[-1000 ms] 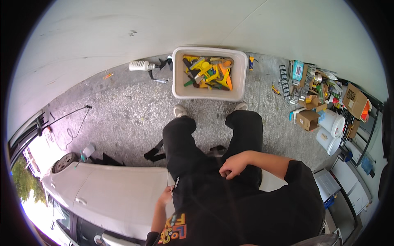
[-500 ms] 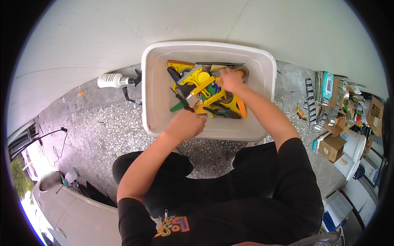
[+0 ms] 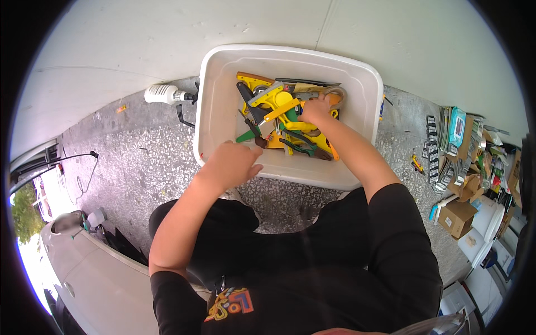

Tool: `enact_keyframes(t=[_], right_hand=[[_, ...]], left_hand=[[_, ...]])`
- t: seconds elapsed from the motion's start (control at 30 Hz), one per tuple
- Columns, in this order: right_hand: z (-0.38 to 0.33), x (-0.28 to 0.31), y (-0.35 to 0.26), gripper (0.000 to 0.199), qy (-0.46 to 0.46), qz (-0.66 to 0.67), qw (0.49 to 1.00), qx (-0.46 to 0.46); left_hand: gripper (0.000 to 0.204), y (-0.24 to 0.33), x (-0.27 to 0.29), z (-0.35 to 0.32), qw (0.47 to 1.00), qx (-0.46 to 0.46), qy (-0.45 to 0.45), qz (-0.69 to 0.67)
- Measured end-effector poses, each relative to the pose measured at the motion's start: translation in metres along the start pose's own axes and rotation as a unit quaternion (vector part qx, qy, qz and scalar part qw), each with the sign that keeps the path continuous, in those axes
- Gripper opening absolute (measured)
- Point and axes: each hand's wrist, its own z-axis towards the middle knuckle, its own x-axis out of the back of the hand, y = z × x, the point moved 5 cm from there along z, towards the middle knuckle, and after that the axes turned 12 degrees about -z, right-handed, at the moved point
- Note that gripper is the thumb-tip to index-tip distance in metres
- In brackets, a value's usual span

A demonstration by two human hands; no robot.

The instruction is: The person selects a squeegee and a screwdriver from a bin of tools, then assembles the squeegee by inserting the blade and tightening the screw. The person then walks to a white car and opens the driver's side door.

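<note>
The right hand (image 3: 317, 110) is reaching among tools (image 3: 282, 109), its grip I cannot tell; the left hand (image 3: 228, 163), loosely spread, is hanging nearby. Beyond it, a white bottle (image 3: 167, 94) is bearing printed text.

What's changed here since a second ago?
Your bare right hand moved forward from your lap into the white rectangular plastic bin, among yellow tools; whether it grips one is unclear. Your bare left hand came from your side to the bin's near rim. The bin still stands by the pale wall.
</note>
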Motion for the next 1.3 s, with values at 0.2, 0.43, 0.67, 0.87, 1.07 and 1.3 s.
enact_keyframes(t=[0.2, 0.43, 0.67, 0.87, 1.07, 1.3], right_hand=[[-0.006, 0.022, 0.063, 0.047, -0.180, 0.324, 0.925, 0.088], [-0.168, 0.078, 0.178, 0.048, 0.148, 0.407, 0.868, 0.244], [-0.189, -0.224, 0.282, 0.030, 0.339, 0.576, 0.690, -0.276], [-0.161, -0.274, 0.234, 0.040, 0.237, 0.295, 0.878, -0.294], [-0.177, -0.169, 0.308, 0.026, 0.297, 0.307, 0.872, -0.240], [-0.063, 0.070, 0.055, 0.021, 0.305, 0.150, 0.897, 0.282]], left_hand=[[0.036, -0.014, -0.015, 0.042, 0.998, -0.040, 0.000, -0.045], [0.043, 0.039, -0.105, 0.059, 0.985, -0.171, -0.010, -0.006], [0.027, 0.081, -0.100, 0.066, 0.946, -0.291, 0.135, 0.052], [0.026, 0.101, -0.122, 0.070, 0.947, -0.281, 0.154, 0.036], [0.013, 0.084, -0.059, 0.034, 0.965, -0.256, 0.051, -0.015], [0.030, 0.096, -0.022, 0.007, 0.967, -0.243, 0.068, -0.029]])
